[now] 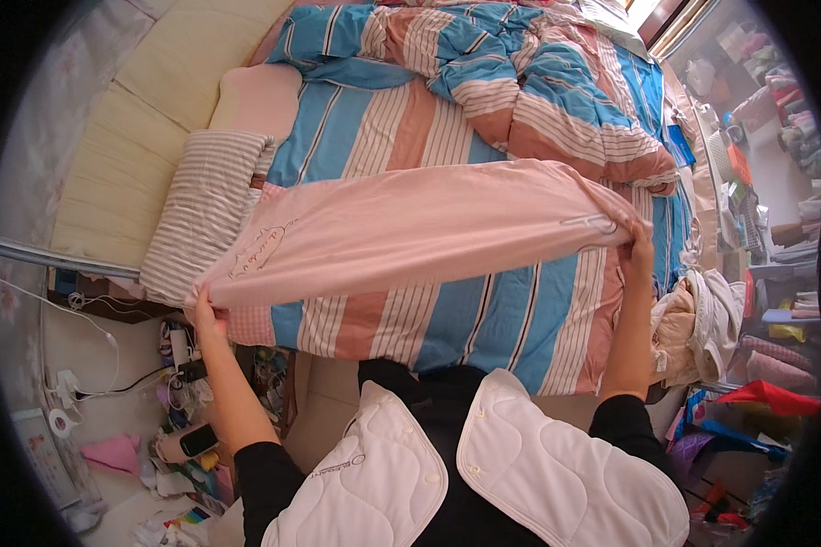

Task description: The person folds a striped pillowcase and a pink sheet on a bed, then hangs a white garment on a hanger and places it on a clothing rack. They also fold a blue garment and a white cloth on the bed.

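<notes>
A long piece of pink fabric with printed decoration near both ends is stretched above a bed. My left hand grips its lower left corner, beside a folded striped cloth. At the other end, my right hand holds the bunched edge. Under the fabric lies a blue, white and salmon striped bed sheet. A small pink checked piece shows below the fabric near my left hand; whether it belongs to the same item I cannot tell.
A crumpled striped quilt covers the far bed. To the left are a folded striped cloth, a pale pink pillow and a cream pad. Piled clothes lie right. Cables and a phone sit lower left.
</notes>
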A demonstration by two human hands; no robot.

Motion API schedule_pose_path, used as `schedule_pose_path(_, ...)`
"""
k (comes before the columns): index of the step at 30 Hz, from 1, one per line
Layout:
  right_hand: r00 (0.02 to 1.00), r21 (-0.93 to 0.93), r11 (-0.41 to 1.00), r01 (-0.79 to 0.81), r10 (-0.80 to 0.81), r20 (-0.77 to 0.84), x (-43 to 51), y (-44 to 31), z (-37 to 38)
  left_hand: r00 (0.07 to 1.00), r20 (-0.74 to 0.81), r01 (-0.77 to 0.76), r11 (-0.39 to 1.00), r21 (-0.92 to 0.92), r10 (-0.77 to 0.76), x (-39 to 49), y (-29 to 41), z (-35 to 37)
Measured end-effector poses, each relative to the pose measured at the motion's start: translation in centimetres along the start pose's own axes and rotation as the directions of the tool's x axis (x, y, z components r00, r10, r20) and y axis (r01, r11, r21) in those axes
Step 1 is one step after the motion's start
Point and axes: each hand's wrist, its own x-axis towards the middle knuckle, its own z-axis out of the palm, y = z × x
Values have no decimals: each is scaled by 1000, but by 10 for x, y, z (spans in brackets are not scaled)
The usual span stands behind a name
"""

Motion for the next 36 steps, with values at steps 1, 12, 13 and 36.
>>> schedule_pose_path(1,999,27,999,-23,24,-26,-6,15,-17,1000,-11,15,1000,-2,-15,-1,-14,-12)
schedule_pose_path(12,669,-389,565,-727,458,-585,-82,179,-162,869,-307,410,912,7,-388,1,-192,-83)
schedule_pose_path(13,731,-530,506,-680,411,-545,-71,181,-161,871,-310,402,916,5,-381,3,-197,-90)
schedule_pose_path(36,544,-541,-173,823,511,665,-34,185,19,904,-320,333,936,113,-283,15,-215,-123)
